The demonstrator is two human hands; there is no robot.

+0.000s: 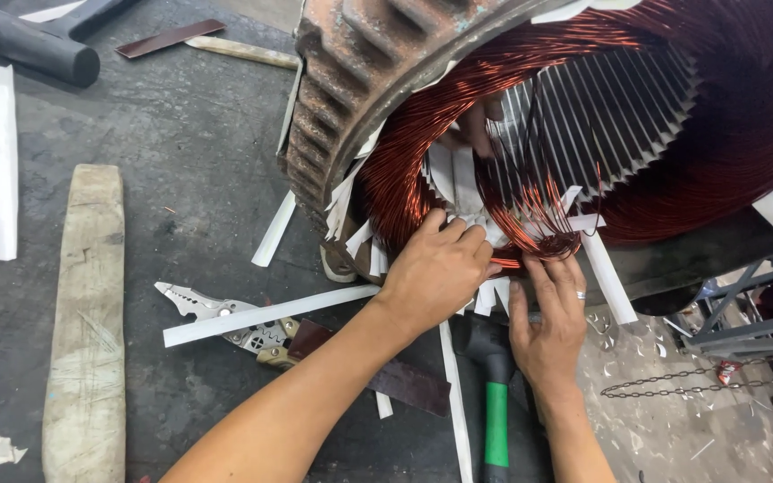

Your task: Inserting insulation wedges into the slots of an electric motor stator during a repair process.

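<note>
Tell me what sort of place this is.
Probably a motor repair or rewinding workshop. A large rusty iron stator housing holds reddish copper wire coils with white paper strips; metal pliers and a green-handled hammer lie on the grimy dark work surface.

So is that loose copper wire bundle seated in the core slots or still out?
Out. The copper wire bundle hangs in front of the slots, pinched between the left hand and right hand.

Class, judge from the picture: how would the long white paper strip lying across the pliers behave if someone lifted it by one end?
The long white paper strip looks thin and flat, so it would probably feel light and droop. Lying loose over the metal pliers, it would likely slide easily.
</note>
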